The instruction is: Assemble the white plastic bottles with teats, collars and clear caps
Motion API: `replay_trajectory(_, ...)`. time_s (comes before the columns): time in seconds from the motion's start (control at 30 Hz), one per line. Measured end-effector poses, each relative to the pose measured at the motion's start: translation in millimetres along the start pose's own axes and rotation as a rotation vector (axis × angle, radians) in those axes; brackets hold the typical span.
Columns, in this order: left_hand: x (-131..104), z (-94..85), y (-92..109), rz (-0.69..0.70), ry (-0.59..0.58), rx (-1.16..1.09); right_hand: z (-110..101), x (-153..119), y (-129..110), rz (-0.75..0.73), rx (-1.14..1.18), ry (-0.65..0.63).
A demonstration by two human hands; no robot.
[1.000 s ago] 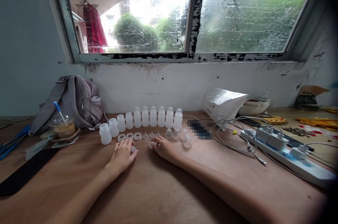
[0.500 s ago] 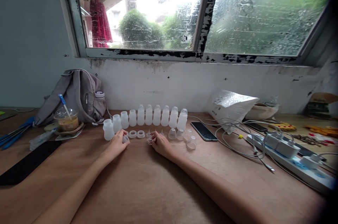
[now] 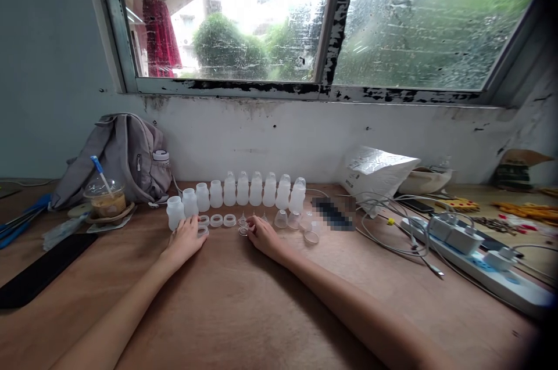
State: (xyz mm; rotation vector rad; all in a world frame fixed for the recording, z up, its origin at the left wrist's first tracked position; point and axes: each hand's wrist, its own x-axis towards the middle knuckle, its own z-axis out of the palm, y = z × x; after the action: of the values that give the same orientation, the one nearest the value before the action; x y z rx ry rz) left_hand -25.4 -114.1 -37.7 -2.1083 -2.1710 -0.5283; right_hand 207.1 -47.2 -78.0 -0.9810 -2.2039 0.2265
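Observation:
Several frosted baby bottles stand upright in a curved row; those on the left are uncapped, those on the right wear clear caps. My left hand is at the row's left end, thumb and fingers closed around a white screw ring low at the table. More screw rings lie in front of the bottles. Farther right, my right hand has its fingertips pinched at the edge of a clear bottle teat. Beside it, clear caps stand on the table, partly overlapping.
A grey backpack and a drink cup are at the left, behind a black flat item. To the right lie a blurred-out dark object, tangled cables, a silver bag and a power strip.
My left hand has lowered the screw ring from a tilted hold to nearly flat near the other rings. My right hand has barely moved. The whole view has shifted slightly.

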Motion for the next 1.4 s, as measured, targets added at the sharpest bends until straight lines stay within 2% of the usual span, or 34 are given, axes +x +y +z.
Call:
replay_trajectory(0.13, 6, 4.4, 4, 0.163, 0.166, -0.027, -6, -2, 3, 0.000, 0.037, 0.047)
replay_trajectory(0.23, 21, 1.7, 15, 0.225, 0.253, -0.031, -18, -10, 7, -0.023, 0.051, 0.063)
replay_trajectory(0.4, 74, -10.0, 42, 0.232, 0.351, 0.059, -45, -36, 15, -0.039, 0.004, 0.017)
replay_trajectory(0.53, 121, -12.9, 58, 0.179, 0.397, 0.081, -64, -56, 19, -0.056, -0.070, -0.048)
replay_trajectory(0.67, 142, -7.8, 67, 0.165, 0.396, 0.051, -73, -65, 20, -0.063, -0.067, -0.049)
replay_trajectory(0.83, 132, -2.1, 73, 0.261, 0.406, 0.010, -73, -65, 22, -0.046, -0.009, -0.006)
replay_trajectory(1.1, 101, -8.9, 78, 0.341, 0.398, 0.036, -74, -66, 20, -0.076, 0.000, -0.018)
replay_trajectory(1.4, 93, 1.9, 72, 0.374, 0.341, -0.026, -76, -68, 19, -0.090, 0.013, -0.004)
